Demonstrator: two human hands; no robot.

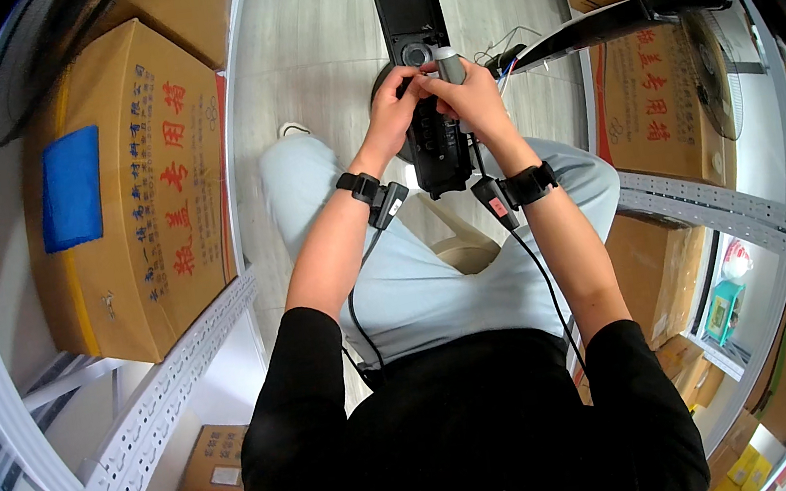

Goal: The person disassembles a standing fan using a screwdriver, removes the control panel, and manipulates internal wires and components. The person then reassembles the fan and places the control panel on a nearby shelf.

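A long black plastic housing with a round fitting near its middle stands out in front of me, between my knees. My right hand is closed round a grey-handled tool with a pale end, which looks like a screwdriver. Its tip is hidden. Over the housing, the fingertips of my left hand meet those of my right in a pinch. Whatever is between the left fingers is too small or covered to make out. Part of a dark round shape shows behind the housing, beside my left hand.
A fan pole with loose wires reaches in from the right, near a fan grille. Cardboard boxes fill the left shelf. More cartons stand on the right. Cables hang from my wristbands.
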